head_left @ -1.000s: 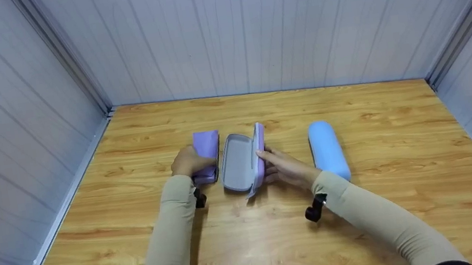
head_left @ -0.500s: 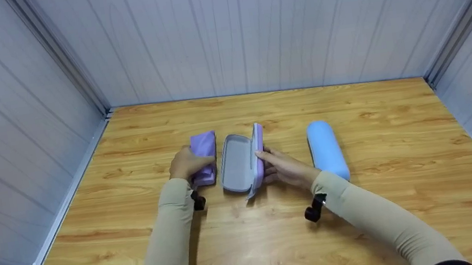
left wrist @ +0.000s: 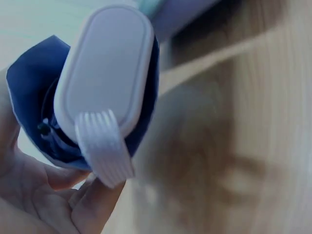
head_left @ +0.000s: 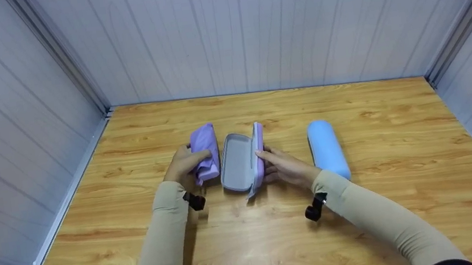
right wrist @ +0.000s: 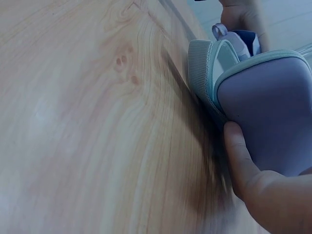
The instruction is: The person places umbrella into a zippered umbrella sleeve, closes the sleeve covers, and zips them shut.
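My left hand grips a folded purple umbrella, thumb across its front. In the left wrist view its flat oval handle end faces the camera, with a ribbed strap loop and loosely gathered cloth around it. Beside it on the table lies an opened purple case, its grey inside facing up and bare. My right hand holds the case's raised lid nearly upright, thumb at the rim and fingers behind. The lid's smooth purple outside shows in the right wrist view, with a finger along it.
A rounded light blue case lies on the wooden table, just beyond my right wrist. Pale panel walls enclose the table at the back and both sides.
My left hand has picked up the umbrella and tilted it, far end raised, handle end turned towards me. The right hand and the opened case stay in place.
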`<action>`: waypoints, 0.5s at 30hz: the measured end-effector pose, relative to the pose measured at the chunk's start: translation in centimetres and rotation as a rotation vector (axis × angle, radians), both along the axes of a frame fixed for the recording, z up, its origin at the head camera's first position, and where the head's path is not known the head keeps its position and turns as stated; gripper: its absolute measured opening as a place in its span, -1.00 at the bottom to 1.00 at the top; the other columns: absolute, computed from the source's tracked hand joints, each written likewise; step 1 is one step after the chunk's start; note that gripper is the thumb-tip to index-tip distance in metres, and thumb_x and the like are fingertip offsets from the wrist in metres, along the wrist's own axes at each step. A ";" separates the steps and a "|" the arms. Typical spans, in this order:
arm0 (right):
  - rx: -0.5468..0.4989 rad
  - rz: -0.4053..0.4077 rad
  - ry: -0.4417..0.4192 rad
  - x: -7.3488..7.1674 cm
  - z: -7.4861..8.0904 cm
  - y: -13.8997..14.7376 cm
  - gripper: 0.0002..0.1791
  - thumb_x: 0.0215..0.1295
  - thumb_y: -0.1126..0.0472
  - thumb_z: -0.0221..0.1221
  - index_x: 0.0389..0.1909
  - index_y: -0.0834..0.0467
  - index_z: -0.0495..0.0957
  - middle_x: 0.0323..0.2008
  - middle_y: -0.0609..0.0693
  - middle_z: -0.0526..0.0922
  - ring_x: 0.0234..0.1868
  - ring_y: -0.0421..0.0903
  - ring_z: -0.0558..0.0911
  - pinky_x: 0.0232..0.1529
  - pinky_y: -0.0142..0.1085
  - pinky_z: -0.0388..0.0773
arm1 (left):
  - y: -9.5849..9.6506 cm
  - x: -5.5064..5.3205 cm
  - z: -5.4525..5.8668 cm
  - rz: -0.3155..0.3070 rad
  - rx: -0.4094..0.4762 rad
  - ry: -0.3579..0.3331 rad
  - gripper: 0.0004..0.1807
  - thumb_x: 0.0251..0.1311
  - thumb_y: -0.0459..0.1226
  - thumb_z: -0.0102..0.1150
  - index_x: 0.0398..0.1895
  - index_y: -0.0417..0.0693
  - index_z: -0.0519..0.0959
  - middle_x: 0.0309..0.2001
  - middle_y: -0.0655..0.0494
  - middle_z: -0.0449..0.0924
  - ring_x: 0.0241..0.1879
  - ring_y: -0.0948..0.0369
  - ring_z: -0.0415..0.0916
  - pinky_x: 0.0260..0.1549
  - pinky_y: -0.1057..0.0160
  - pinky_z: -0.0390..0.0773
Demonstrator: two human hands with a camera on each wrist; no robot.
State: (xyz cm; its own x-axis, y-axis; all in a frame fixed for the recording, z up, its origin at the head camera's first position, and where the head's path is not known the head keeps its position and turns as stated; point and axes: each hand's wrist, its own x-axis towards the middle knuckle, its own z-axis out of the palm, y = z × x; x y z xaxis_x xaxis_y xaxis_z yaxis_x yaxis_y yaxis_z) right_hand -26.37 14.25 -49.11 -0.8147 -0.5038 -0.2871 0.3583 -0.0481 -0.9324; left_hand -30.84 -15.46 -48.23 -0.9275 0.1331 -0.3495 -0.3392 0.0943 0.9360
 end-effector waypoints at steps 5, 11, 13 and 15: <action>0.001 -0.004 -0.004 0.0 0.1 0.0 -0.09 0.52 -0.13 0.03 0.61 0.13 -0.25 0.22 0.35 0.41 0.09 0.16 0.54 0.14 -0.02 0.51 | 1.9 0.9 3.2 -0.039 -0.184 0.114 0.04 0.08 -0.20 0.34 0.54 -0.32 -0.03 0.27 -0.32 0.33 0.02 -0.05 0.56 -0.07 0.17 0.64; 0.000 -0.010 -0.005 -0.2 0.1 -0.2 -0.08 0.51 -0.14 0.05 0.61 0.14 -0.23 0.22 0.36 0.41 0.09 0.16 0.55 0.15 0.00 0.50 | 4.4 1.5 4.6 -0.064 -0.238 0.189 0.04 -0.01 -0.22 0.42 0.52 -0.31 0.08 0.20 -0.29 0.42 -0.02 -0.06 0.60 -0.17 0.18 0.68; -0.001 -0.008 -0.002 -0.2 0.0 -0.3 -0.07 0.51 -0.13 0.05 0.61 0.15 -0.25 0.22 0.37 0.41 0.09 0.16 0.55 0.14 -0.01 0.51 | 5.0 1.7 4.6 -0.067 -0.260 0.216 0.02 -0.03 -0.23 0.42 0.51 -0.28 0.12 0.17 -0.27 0.44 -0.04 -0.05 0.60 -0.19 0.17 0.68; -0.002 -0.004 -0.003 -0.1 0.0 -0.3 -0.07 0.52 -0.12 0.04 0.61 0.15 -0.28 0.22 0.38 0.42 0.09 0.16 0.56 0.13 -0.03 0.52 | 5.5 1.9 4.4 -0.071 -0.293 0.243 0.00 -0.05 -0.23 0.42 0.49 -0.25 0.15 0.16 -0.24 0.46 -0.05 -0.03 0.61 -0.20 0.16 0.69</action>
State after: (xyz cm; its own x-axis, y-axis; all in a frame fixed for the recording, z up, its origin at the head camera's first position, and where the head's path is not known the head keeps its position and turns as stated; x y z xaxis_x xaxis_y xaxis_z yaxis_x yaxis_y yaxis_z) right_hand -26.50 13.91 -49.12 -0.8158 -0.5013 -0.2884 0.3606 -0.0509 -0.9313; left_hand -28.92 -9.93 -43.79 -0.9799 0.1268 -0.1537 -0.0942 0.3851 0.9180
